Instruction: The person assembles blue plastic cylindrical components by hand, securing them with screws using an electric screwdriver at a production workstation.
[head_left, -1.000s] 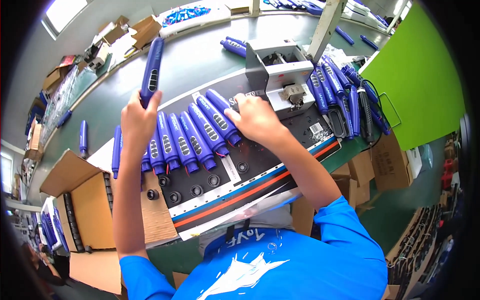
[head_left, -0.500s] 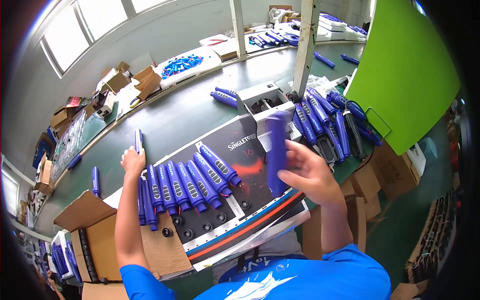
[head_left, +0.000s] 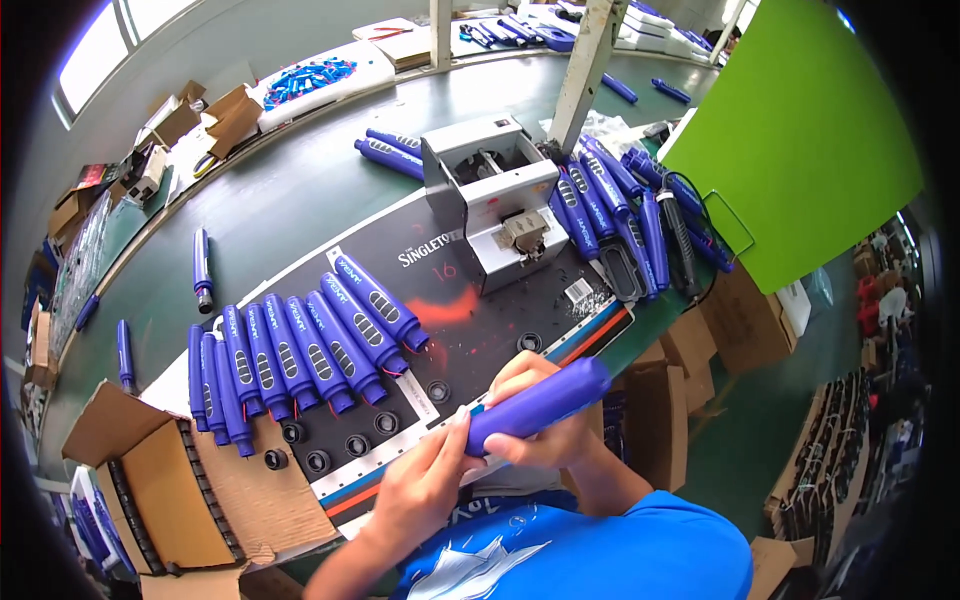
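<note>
So, nearest first: the right hand has a fat purple handle, held at a slant right in front of the blue shirt. Its fingers go around the back and the thumb presses on the near side, so the grip is closed around the lower-left half. The rounded upper-right end sticks out well past the fingers, with nothing holding it. The left hand is up at the other end, fingers close together and the tips right at the lower-left end. Can't tell if it's actually pinching anything, that bit's hidden.

Just past the hands, some black rings sit scattered on a dark printed mat. Behind them there's a slanted row of purple handles lying side by side, buttons facing up. Off to the left is an open cardboard box, flaps out.

Further back, a grey metal machine stands on the mat, and right beside it on the right there's a messy pile of more handles. A bright green panel leans in behind that. Way across the green tabletop, a load of small blue parts is heaped on something white.
</note>
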